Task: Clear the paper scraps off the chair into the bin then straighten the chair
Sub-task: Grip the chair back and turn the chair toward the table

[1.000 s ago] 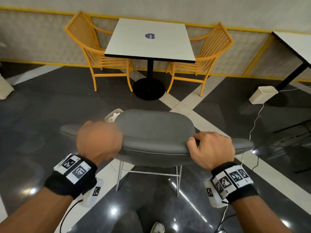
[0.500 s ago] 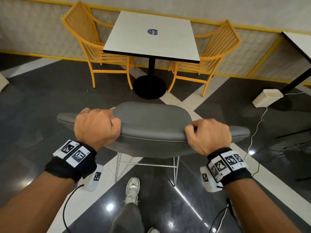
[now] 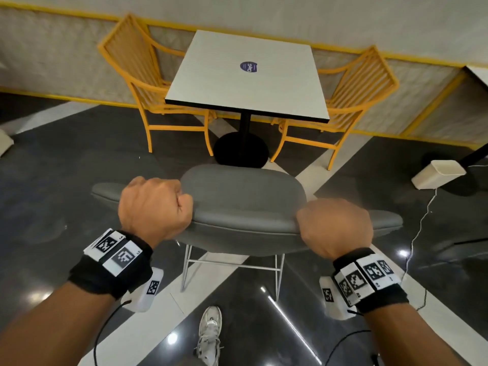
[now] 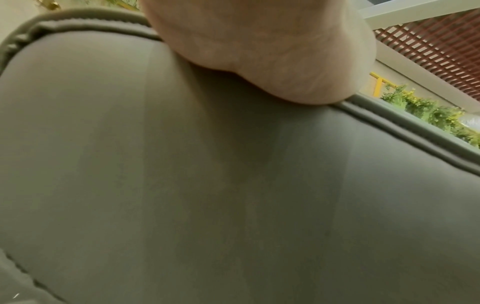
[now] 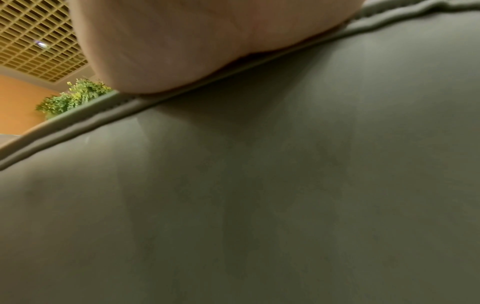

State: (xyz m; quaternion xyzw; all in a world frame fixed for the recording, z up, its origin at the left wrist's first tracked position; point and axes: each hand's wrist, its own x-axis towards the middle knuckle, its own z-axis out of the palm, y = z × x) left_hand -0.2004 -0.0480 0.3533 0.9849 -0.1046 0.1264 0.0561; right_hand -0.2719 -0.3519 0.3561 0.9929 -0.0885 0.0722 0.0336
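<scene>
A grey padded chair (image 3: 243,207) on thin white legs stands in front of me, its back towards me. My left hand (image 3: 155,204) grips the top edge of the backrest on the left. My right hand (image 3: 334,225) grips the same edge on the right. Both wrist views are filled by the grey backrest (image 4: 233,195) (image 5: 259,205), with the heel of the left hand (image 4: 272,51) and of the right hand (image 5: 194,41) on its piped rim. The seat is hidden behind the backrest, and I see no paper scraps. A cream bin (image 3: 438,173) stands on the floor at the right.
Straight ahead stands a white square table (image 3: 248,77) on a black pedestal, between two yellow chairs (image 3: 148,85) (image 3: 348,101). A white cable (image 3: 420,228) trails over the dark floor at the right. My shoe (image 3: 210,331) is just behind the chair.
The grey chair and both hands have moved forward towards the white table. A white bin seen behind the chair's left side one second ago is out of sight now.
</scene>
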